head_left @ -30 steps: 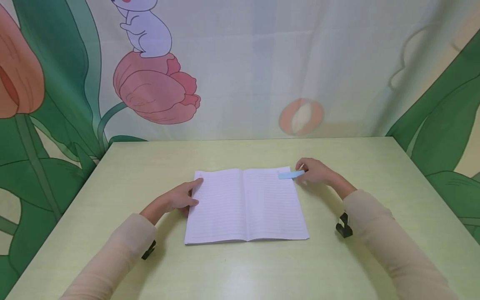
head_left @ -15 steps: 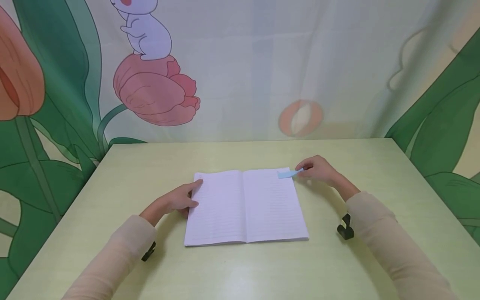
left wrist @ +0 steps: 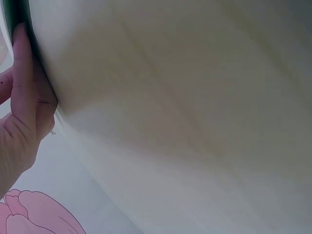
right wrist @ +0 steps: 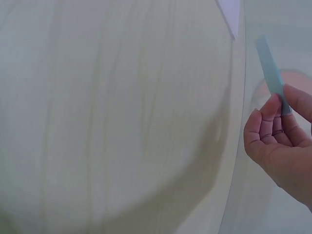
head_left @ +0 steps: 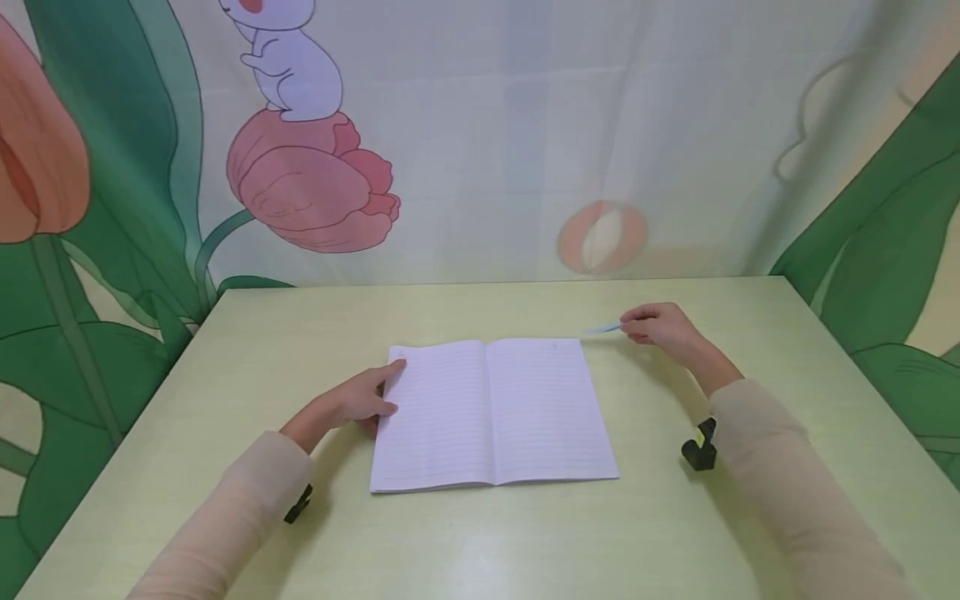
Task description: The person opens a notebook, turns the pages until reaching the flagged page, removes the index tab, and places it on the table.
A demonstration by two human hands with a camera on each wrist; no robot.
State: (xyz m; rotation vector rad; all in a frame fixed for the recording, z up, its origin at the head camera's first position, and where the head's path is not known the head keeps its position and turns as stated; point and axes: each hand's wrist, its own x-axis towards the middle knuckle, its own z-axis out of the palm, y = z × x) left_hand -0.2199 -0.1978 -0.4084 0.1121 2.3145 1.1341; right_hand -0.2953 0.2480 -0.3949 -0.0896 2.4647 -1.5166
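An open lined notebook (head_left: 438, 425) lies on the table, its pages showing no visible writing beyond small corner print. My left hand (head_left: 358, 393) rests at its left edge, thumb and index finger spread and pressing the page; its other fingers are mostly hidden beside the edge. Beyond the notebook's top right corner, my right hand (head_left: 663, 329) pinches one end of a narrow light blue sticky note (right wrist: 271, 68) between thumb and fingers. The strip is held in the air, seen nearly edge-on in the head view, apart from the page.
The pale wooden table (head_left: 480, 546) ends at a printed curtain (head_left: 480, 150) with flowers and a rabbit. Black wrist mounts (head_left: 699, 446) hang under both sleeves. The left wrist view shows mostly tabletop.
The sticky note has come off the top right of the right page. My right hand has moved right and away with it. The left hand and notebook have stayed put.
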